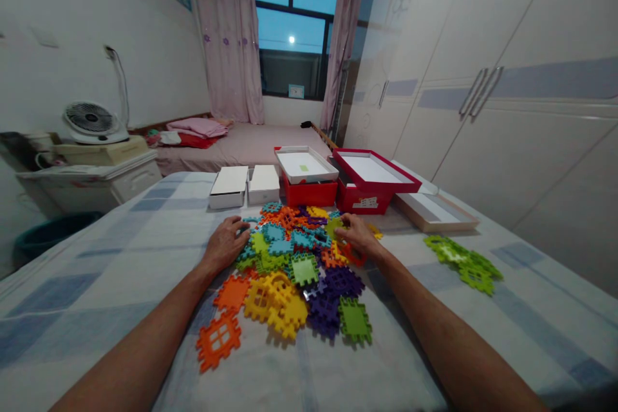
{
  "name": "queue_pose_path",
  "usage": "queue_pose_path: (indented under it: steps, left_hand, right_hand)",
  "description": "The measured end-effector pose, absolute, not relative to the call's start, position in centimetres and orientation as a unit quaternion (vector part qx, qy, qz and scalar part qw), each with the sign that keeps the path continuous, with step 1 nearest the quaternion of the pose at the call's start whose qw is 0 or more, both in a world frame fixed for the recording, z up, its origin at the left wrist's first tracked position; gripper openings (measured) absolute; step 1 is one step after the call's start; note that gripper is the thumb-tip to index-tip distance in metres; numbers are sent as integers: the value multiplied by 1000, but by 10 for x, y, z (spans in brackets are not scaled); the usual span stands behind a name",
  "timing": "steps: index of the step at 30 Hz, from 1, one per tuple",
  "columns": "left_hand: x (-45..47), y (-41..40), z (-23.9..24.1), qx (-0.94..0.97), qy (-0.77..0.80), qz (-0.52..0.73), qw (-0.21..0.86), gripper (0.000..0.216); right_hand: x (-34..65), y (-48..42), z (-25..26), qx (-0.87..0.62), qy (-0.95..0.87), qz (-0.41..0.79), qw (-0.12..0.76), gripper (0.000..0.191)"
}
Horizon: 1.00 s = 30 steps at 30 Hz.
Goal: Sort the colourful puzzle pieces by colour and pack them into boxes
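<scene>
A heap of interlocking plastic building tiles with notched edges lies between my hands. My left hand (228,241) rests at the heap's left edge, fingers loosely apart, beside light-blue tiles (274,232). On the other side, my right hand (358,234) has its fingertips closed on a lime-green tile (333,226). Yellow tiles (277,302), purple tiles (324,315) and a flat green tile (356,320) lie nearer me. An orange window tile (219,339) sits at the lower left. Several lime-green tiles (464,264) form a separate group to the right.
Behind the heap stand two white boxes (229,187), a red box (309,193) topped by a white lid (306,165), and a larger red box (364,198) with a tilted lid (410,185). A shallow tray (449,226) lies right. Checked cloth (116,270) covers the surface.
</scene>
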<state>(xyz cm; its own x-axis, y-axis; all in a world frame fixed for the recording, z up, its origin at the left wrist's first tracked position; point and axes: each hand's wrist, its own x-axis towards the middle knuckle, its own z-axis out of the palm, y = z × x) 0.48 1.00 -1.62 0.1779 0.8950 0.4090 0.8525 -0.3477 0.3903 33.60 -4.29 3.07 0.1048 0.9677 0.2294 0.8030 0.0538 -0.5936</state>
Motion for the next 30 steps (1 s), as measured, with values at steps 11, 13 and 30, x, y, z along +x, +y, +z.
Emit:
queue_pose_path:
  steps: [11,13,30]
  left_hand:
    - [5,9,-12,776,570,267,41,41]
    - [5,9,-11,777,572,261,40,43]
    - [3,7,-7,788,566,239,42,53]
  right_hand:
    - [354,-170,87,-522,-738,350,245,23]
    - [344,-196,72,-538,-754,307,219,16]
    - [317,-243,35,-574,-661,298,381,33]
